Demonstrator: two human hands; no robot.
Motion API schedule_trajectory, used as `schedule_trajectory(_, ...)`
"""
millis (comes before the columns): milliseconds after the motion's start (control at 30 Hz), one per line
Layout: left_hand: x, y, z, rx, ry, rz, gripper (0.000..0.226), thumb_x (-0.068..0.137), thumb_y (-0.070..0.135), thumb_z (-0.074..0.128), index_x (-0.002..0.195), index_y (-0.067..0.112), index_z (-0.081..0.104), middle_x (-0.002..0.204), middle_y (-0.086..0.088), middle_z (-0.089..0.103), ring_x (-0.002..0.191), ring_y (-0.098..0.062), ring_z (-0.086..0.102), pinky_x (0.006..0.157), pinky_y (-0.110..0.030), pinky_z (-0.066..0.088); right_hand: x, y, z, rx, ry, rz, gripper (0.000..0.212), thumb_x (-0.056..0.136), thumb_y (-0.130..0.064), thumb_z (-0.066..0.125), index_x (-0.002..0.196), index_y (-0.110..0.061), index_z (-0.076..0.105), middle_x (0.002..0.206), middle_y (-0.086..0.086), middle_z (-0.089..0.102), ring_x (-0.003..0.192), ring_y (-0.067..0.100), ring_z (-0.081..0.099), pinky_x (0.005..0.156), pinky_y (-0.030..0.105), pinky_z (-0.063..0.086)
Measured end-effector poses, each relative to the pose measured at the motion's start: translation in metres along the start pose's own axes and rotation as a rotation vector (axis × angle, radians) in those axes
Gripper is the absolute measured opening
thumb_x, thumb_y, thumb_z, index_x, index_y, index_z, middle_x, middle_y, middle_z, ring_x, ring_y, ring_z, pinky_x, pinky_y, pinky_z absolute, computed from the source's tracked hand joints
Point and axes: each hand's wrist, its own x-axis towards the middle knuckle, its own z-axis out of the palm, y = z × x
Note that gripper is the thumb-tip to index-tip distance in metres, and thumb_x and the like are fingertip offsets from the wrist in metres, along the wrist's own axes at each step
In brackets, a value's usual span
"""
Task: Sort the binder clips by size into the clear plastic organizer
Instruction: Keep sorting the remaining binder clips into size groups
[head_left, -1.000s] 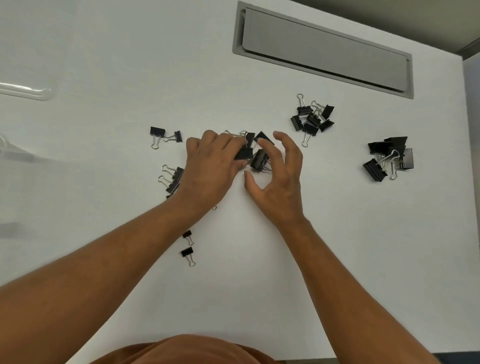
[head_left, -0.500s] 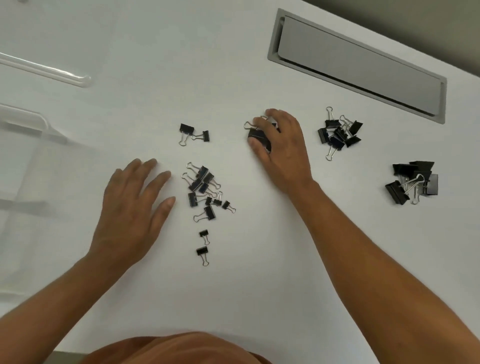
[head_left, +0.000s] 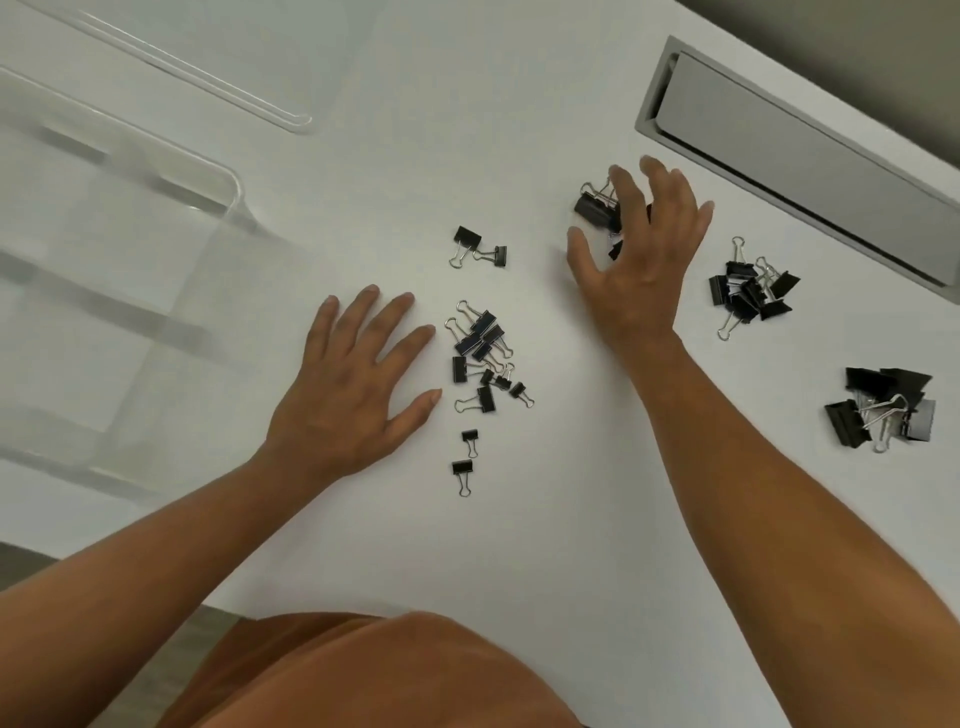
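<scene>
while my right grip (head_left: 631, 244) hangs with fingers spread and bent over a few mid-sized binder clips (head_left: 597, 208), whether it has closed on them i cannot tell; a dark clip shows under the palm. my left grip (head_left: 358, 379) lies flat and spread on the white desk (head_left: 519, 545), holding nothing, just left of a loose cluster of small clips (head_left: 480, 353).

by my judgement the sorting is only half begun: the clips lie grouped by size on the desk, yet none shows inside the clear plastic organizer (head_left: 130, 249), whose compartments beyond my left grip look bare. right of my right grip sits a pile of medium clips (head_left: 750, 293); further right and nearer me, a pile of large clips (head_left: 883, 405). a pair of clips (head_left: 478, 248) lies between my two grips, and two small strays (head_left: 465, 457) lie on the near side of my left thumb.

for room, the desk between and nearer than my grips is open. the organizer's rounded corner stands just beyond my left fingertips, so a carry to it is short. beyond my right grip runs a grey recessed cable hatch (head_left: 805, 156), close enough that a careless sweep could send clips into its slot. the desk edge runs near my body.
</scene>
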Motion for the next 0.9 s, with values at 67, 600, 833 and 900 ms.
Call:
schedule_trajectory(67,-0.001,0.000,0.000,-0.005,0.018,0.032,0.058,0.104,0.056,0.049,0.149,0.021,0.056,0.164,-0.011,0.042,0.154,-0.038,0.033,0.123,-0.066,0.022,-0.020,-0.017,-0.012,0.149,0.045,-0.092,0.038,0.095,-0.029,0.068,0.128,-0.009,0.067,0.134,0.011,0.061,0.131,0.032,0.056,0.115,0.058,0.038)
schedule_trajectory(600,-0.009,-0.007,0.009,-0.153,0.183,0.314,0.029,0.104,0.040,0.063,0.116,0.016,0.076,0.130,0.006,0.073,0.120,-0.029,0.067,0.112,-0.053,0.043,-0.186,-0.076,-0.046,0.280,-0.230,0.017,0.033,0.097,-0.025,0.077,0.128,-0.015,0.071,0.135,0.004,0.060,0.126,0.021,0.051,0.107,0.036,0.046)
schedule_trajectory(833,-0.011,-0.005,0.003,-0.194,0.225,0.314,0.017,0.103,0.026,0.066,0.112,0.014,0.074,0.112,0.004,0.077,0.097,-0.031,0.068,0.090,-0.044,0.050,-0.189,-0.074,-0.048,0.199,-0.215,-0.008,0.025,0.096,-0.031,0.075,0.119,-0.022,0.075,0.131,-0.001,0.062,0.121,0.025,0.052,0.101,0.036,0.042)
schedule_trajectory(900,-0.012,-0.003,0.002,-0.202,0.209,0.307,0.021,0.101,0.024,0.069,0.119,0.014,0.073,0.108,0.000,0.076,0.103,-0.031,0.067,0.090,-0.044,0.051,-0.190,-0.075,-0.049,0.185,-0.218,-0.037,0.016,0.095,-0.029,0.076,0.110,-0.023,0.077,0.130,-0.003,0.064,0.121,0.026,0.052,0.098,0.037,0.040)
